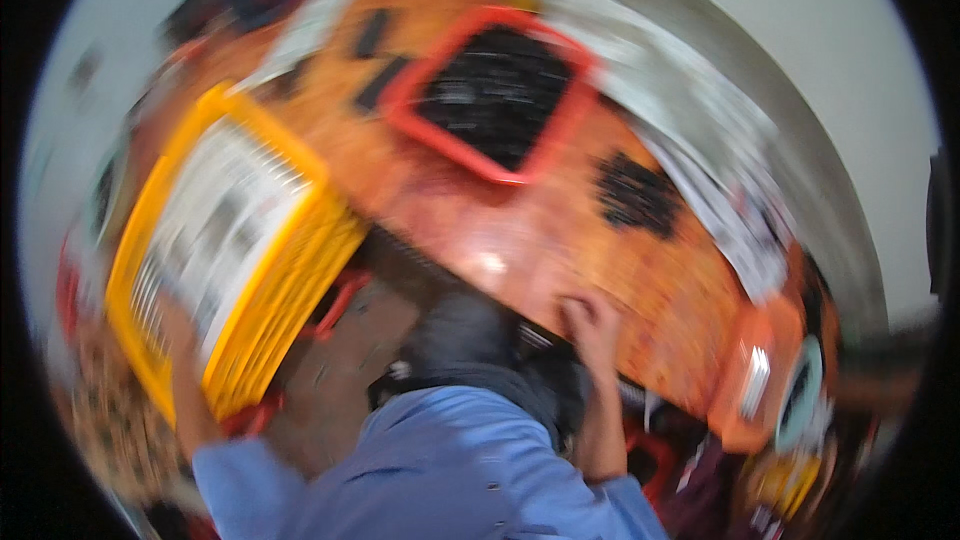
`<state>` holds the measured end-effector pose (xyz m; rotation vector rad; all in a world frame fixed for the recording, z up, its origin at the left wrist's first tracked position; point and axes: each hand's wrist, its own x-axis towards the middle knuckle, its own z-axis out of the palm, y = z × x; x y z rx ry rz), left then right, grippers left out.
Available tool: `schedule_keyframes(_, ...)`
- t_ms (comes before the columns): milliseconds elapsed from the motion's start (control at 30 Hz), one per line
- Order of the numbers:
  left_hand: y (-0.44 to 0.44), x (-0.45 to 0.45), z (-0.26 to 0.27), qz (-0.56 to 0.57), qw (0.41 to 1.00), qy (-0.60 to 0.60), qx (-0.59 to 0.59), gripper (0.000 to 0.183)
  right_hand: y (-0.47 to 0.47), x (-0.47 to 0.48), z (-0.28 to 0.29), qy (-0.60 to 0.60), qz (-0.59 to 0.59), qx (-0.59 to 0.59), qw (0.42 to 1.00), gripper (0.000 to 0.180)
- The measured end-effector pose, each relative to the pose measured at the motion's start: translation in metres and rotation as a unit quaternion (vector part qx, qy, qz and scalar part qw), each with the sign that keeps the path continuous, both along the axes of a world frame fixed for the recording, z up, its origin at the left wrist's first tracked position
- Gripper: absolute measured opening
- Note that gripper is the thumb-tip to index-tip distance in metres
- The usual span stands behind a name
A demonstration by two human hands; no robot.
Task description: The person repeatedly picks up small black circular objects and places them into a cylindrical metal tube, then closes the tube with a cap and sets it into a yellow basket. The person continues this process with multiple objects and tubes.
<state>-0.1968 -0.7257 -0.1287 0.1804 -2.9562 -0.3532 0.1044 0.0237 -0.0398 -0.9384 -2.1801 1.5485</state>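
My left hand (176, 326) reaches over the inner edge of a yellow plastic crate (281, 240), blurred; whether it holds anything cannot be told. A whitish sheet (247, 202) with grey patches lies in the crate's top. My right hand (589, 315) rests at the near edge of the orange wood-look table (525, 240), fingers curled, and no object shows in it. Farther back on the table, a red plastic tray (469, 157) holds many small black pieces (495, 94). To the right of the tray lies a loose pile of black pieces (637, 195).
Dark flat pieces (371, 34) lie left of the tray. White sheets or bags (660, 82) run along the table's far edge. An orange container (754, 375) stands at the right end, beside a pale green round object (799, 394). A red stool part (341, 304) shows beside the crate.
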Motion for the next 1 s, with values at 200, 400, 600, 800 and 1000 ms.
schedule_keyframes(200, 0.003, -0.024, -0.001, 0.120, 0.970, -0.070, -0.199, 0.063, 0.003, 0.009, 0.001, 0.058, 0.022, -0.080, 0.995, 0.016)
schedule_keyframes(400, 0.102, -0.030, 0.066, 0.097, 0.965, 0.180, -0.163, 0.058, 0.008, 0.035, 0.011, 0.087, -0.015, -0.066, 0.994, 0.016)
schedule_keyframes(600, 0.244, -0.037, 0.141, -0.147, 0.901, 0.406, -0.042, 0.053, 0.036, 0.080, 0.036, 0.116, -0.128, 0.048, 0.984, 0.012)
schedule_keyframes(800, 0.406, -0.002, 0.169, -0.437, 0.773, 0.455, 0.061, 0.048, 0.098, 0.176, 0.090, 0.066, -0.377, 0.287, 0.878, 0.012)
schedule_keyframes(1000, 0.565, 0.104, 0.128, -0.632, 0.741, 0.176, 0.144, 0.037, 0.191, 0.285, 0.088, -0.282, -0.384, 0.352, 0.805, 0.023)
